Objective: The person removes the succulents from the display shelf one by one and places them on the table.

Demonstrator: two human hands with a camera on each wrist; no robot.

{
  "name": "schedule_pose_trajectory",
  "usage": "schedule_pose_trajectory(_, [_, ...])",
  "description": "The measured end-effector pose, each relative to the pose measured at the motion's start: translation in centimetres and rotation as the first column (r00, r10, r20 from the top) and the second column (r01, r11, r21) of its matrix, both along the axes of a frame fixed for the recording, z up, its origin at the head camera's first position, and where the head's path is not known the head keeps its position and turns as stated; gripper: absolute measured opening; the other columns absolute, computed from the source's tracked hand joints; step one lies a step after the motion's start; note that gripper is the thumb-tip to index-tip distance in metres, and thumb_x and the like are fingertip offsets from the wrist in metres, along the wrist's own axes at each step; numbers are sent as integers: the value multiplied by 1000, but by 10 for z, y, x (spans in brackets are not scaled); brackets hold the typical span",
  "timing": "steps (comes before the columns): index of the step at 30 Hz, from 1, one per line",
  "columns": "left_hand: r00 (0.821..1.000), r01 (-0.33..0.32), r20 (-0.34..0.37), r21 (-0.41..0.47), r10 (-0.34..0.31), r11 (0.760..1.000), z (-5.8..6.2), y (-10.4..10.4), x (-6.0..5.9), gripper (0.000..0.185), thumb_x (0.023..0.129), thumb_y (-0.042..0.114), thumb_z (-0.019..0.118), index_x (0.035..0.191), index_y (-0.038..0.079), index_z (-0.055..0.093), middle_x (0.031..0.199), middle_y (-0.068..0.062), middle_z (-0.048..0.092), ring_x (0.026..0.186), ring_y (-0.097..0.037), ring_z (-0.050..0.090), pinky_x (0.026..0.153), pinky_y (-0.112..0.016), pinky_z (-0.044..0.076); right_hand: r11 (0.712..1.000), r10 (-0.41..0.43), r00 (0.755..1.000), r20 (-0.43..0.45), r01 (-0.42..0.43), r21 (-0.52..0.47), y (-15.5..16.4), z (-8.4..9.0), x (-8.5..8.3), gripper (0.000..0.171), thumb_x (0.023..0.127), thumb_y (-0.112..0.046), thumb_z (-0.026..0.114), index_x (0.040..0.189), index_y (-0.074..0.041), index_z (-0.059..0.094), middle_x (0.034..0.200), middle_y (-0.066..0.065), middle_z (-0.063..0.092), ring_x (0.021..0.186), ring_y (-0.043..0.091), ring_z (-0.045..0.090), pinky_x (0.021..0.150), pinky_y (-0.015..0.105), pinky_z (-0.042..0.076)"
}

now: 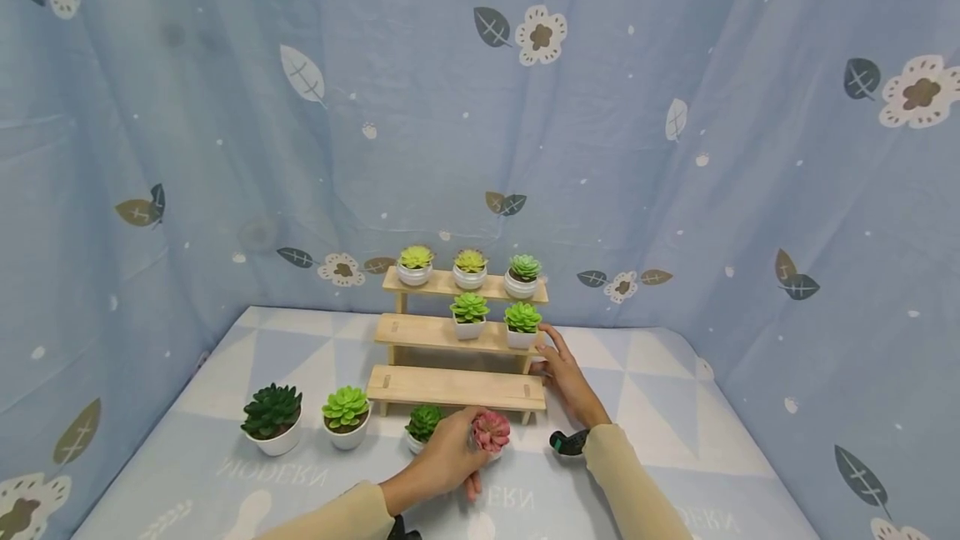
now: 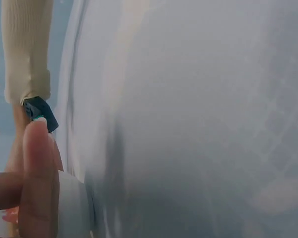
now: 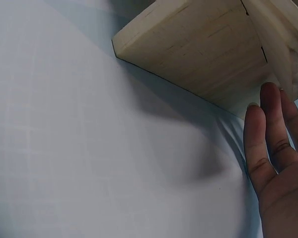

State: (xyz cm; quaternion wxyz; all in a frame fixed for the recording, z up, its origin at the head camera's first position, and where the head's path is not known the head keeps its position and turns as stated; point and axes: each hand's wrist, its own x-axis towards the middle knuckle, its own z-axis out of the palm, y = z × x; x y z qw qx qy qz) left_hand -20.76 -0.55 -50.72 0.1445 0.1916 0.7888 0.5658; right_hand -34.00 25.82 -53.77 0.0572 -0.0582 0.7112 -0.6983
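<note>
On the left of the bench (image 1: 225, 473), two potted succulents stand loose on the patterned cloth: a dark green one (image 1: 272, 419) in a white pot and, just beside it, a light green one (image 1: 346, 417). A third small green plant (image 1: 423, 424) sits close against the front of the wooden stand (image 1: 457, 387), partly hidden behind the left hand (image 1: 448, 458).

That left hand is curled round the white pot of the pink succulent (image 1: 491, 432), which sits low at the bench just in front of the stand's bottom step; I cannot tell whether it rests on the cloth or is slightly raised. In the left wrist view a finger (image 2: 37, 173) lies pressed along the pot's smooth white wall. The pot looks small and light, probably rigid ceramic or plastic with a slick glaze, so a wrap round the body with thumb opposite the fingers seems the safest hold. The rosette on top looks like soft moulded leaves and would likely bend or pull loose, so it is a poor place to grip.

Further right, the right hand (image 1: 564, 373) lies flat and relaxed, fingers straight, touching the right end of the stand's middle step, holding nothing. Five more little plants fill the upper two steps
</note>
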Motion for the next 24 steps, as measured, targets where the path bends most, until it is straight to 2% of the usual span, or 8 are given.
schedule_pose_trajectory(1, [1000,-1,-11,2,1,1000,0,0,0,61,93,-3,73,147,-5,43,103,-21,61,43,-24,65,43,-40,54,1000,-1,1000,1,1,2,0,0,1,50,106,-47,56,152,-41,38,128,14,59,103,30,65,83,40,48])
schedule_pose_trajectory(6, [999,-7,-40,-1,7,1000,-2,-1,-1,66,95,-9,65,152,-4,34,112,-22,58,46,-24,66,46,-42,56,1000,-6,1000,3,6,-13,-1,0,1,47,106,-45,56,150,-43,40,127,14,59,101,29,65,82,40,48])
schedule_pose_trajectory(9, [999,-11,-40,-5,11,1000,-1,-3,0,67,95,-7,66,153,-2,33,128,-26,55,47,-24,66,46,-40,56,1000,0,1000,4,0,-20,-1,-1,0,46,106,-45,55,150,-44,41,129,14,58,101,29,65,83,40,47])
schedule_pose_trajectory(12, [999,-18,-33,6,18,1000,1,-5,0,68,94,-6,69,153,-2,34,145,-25,45,49,-24,66,47,-41,56,1000,7,1000,8,-7,-16,-1,-2,0,47,106,-46,54,151,-43,39,131,15,57,102,30,65,83,40,47])
schedule_pose_trajectory(14, [999,-20,-33,19,20,1000,4,-7,0,68,94,-4,70,152,-2,35,144,-25,46,49,-24,66,48,-43,56,1000,8,1000,15,-8,-16,0,-3,0,49,106,-48,55,151,-43,38,131,16,56,103,30,65,83,40,47])
schedule_pose_trajectory(19, [998,-22,-57,18,23,1000,18,-14,-4,61,97,6,71,149,-1,40,115,-23,61,49,-26,67,52,-48,57,1000,10,1000,16,-9,-24,0,-2,-2,52,104,-50,56,152,-43,38,133,18,55,103,30,64,83,39,46])
schedule_pose_trajectory(21, [997,-13,-75,25,15,1000,24,-18,-8,58,98,9,70,147,-1,42,116,-24,63,52,-26,68,54,-49,57,1000,16,1000,10,-16,-26,0,-2,-2,52,104,-50,56,153,-43,37,134,19,55,103,30,64,84,40,47])
schedule_pose_trajectory(24, [995,3,-97,51,2,999,32,-26,-15,51,100,12,68,144,1,46,127,-27,60,56,-29,68,56,-51,57,999,22,1000,9,-22,-31,0,-3,-1,53,104,-49,57,153,-43,37,131,20,56,102,30,64,84,40,48])
